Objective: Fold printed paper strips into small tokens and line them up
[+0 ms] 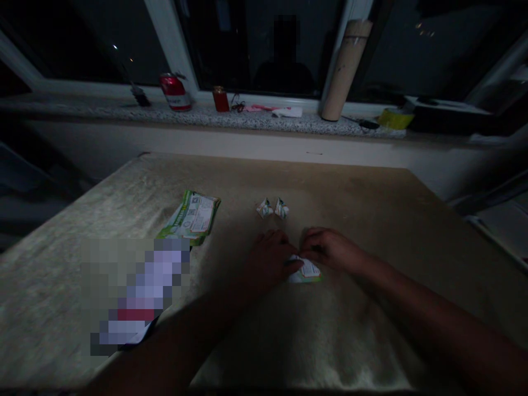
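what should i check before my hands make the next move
1. Left hand on the printed piece: ok, thumb over it.
2. Right hand gripping the printed piece: cannot tell, fingers too dark.
3. Whole printed piece visible: not ok, partly covered.
4. Two folded pieces clear of both hands: ok, they sit beyond.
5. Green packet apart from the hands: ok, off to the left.
6. Lighting: not ok, dim.

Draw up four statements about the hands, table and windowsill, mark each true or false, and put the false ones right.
1. The left hand has its thumb on a green-and-white piece. True.
2. Three small folded pieces sit beyond the hands. False: there are two small folded pieces.
3. A red can stands on the windowsill. True.
4. The green packet lies right of both hands. False: the green packet lies left of them.
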Demonstrator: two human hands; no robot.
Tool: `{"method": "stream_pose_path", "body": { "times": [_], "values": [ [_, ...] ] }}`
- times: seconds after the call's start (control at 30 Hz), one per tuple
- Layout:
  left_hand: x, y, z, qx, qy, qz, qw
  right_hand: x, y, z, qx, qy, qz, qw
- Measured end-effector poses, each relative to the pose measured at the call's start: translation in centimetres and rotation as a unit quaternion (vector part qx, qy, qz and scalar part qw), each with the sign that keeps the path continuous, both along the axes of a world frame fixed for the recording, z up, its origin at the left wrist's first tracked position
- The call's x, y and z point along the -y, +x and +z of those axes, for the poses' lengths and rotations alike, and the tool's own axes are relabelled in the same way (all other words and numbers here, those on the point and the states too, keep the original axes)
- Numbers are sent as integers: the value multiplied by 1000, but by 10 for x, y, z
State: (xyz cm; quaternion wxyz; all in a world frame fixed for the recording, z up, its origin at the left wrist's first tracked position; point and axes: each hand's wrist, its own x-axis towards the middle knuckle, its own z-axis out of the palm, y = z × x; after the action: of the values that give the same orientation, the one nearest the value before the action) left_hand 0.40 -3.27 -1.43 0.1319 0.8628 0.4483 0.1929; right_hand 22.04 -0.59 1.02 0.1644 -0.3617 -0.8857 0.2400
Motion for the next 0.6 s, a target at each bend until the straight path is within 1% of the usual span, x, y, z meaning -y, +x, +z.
{"method": "stream_pose_path", "body": {
  "times": [0.07,0.13,0.23,0.4,0.5,0.6],
  "values": [
    [0,1,-2,4,1,6,1000,-14,-2,5,31,-20,27,999],
    [0,0,-3,9,2,11,1000,-25,-4,5,51,-24,45,997],
    [-2,-2,-5,18,-5,-6,1000,-35,-6,2,65,1,54,996],
    [-9,-6,-5,31,-17,-39,999,-38,-9,0,81,40,63,994],
    [-11,-6,-2,37,-26,-51,998,-38,-7,0,74,46,82,993],
    [-8,-5,1,31,-18,-60,998,-38,-1,-5,53,49,99,992]
  ]
}}
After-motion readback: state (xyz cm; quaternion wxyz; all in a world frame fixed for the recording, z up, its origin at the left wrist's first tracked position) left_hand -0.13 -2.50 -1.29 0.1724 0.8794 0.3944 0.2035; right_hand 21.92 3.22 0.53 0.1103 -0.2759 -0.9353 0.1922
